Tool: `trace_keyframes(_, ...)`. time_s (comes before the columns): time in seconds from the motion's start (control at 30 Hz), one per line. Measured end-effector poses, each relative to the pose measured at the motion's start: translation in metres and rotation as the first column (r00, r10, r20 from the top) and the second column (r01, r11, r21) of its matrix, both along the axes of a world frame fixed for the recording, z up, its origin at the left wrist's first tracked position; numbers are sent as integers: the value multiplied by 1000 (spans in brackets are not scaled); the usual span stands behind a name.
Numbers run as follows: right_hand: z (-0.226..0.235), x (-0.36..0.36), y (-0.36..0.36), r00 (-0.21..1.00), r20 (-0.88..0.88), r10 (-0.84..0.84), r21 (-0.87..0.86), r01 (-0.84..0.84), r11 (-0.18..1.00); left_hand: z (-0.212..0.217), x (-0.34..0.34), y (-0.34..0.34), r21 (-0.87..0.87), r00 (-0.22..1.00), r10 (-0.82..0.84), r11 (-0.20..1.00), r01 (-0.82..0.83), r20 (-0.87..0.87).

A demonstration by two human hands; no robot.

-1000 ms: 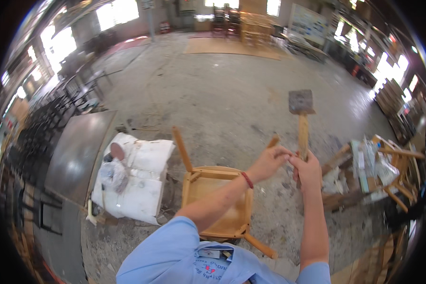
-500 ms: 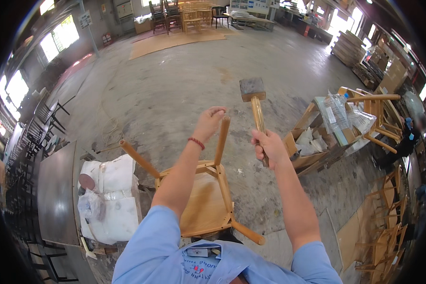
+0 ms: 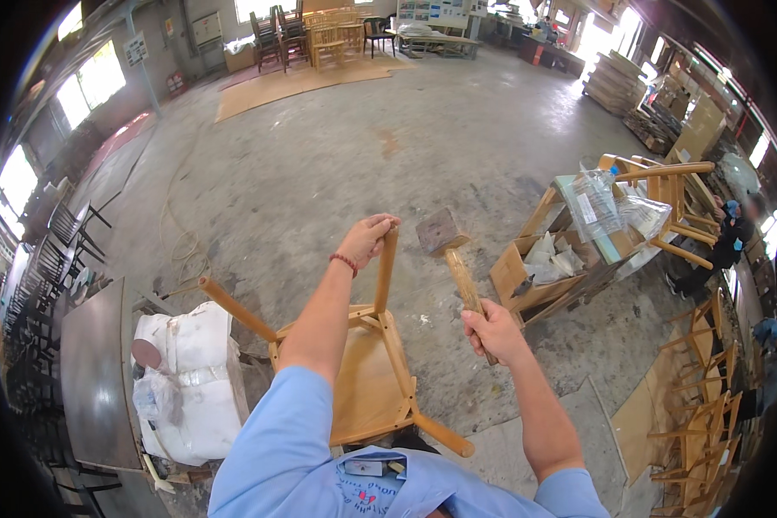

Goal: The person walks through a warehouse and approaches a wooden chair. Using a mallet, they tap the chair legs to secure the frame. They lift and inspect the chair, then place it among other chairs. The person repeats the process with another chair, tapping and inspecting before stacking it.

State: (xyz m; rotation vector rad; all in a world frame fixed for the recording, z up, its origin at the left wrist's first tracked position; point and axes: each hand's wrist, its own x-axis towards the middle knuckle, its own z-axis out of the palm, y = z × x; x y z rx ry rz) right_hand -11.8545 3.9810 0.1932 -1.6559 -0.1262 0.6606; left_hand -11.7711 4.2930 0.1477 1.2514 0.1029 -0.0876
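An upturned wooden chair frame (image 3: 363, 388) stands in front of me, its seat underside facing up and its legs pointing outward. My left hand (image 3: 369, 239), a red bead bracelet on its wrist, is closed at the top end of the far right chair leg (image 3: 388, 272). Its fingertips meet the leg's end; whether something small is pinched there I cannot tell. To the right, my right hand (image 3: 492, 331) grips the wooden handle of a mallet (image 3: 443, 233). The square mallet head hangs in the air to the right of that leg's tip, apart from it.
Left of the chair lies a white padded surface (image 3: 200, 406) with a brown disc (image 3: 147, 353) and a plastic bag (image 3: 155, 395). A cardboard box (image 3: 514, 281) and a stand with plastic-wrapped items (image 3: 597, 211) are at right. A person (image 3: 723, 250) is beyond, near more wooden chairs (image 3: 699, 432).
The mallet has come down and left, nearer the chair leg. My left hand has lowered onto the leg's top end. The whole view has shifted slightly.
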Motion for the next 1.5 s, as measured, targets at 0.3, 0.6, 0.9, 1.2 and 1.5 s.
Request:
trace_keyframes(0.3, 28, 24, 21, 974, 213, 77, -192, -36, 981, -15, 6, 2, -21, 995, 4, 1000, -2, 97)
trace_keyframes(0.6, 53, 40, 40, 894, 404, 192, -428, -1, 904, -10, 8, -1, 116, 996, 36, 992, -45, 81)
trace_keyframes(0.9, 56, 48, 48, 823, 501, 266, -519, 39, 854, -18, 7, 1, 56, 993, 43, 997, -49, 112)
trace_keyframes(1.2, 149, 40, 50, 744, 656, -126, 5, 162, 987, -25, -3, -1, 268, 992, 69, 959, -95, 105)
trace_keyframes(1.5, 36, 52, 8, 927, 274, 258, -511, -87, 855, -35, -6, -12, 630, 964, 177, 730, -264, 198)
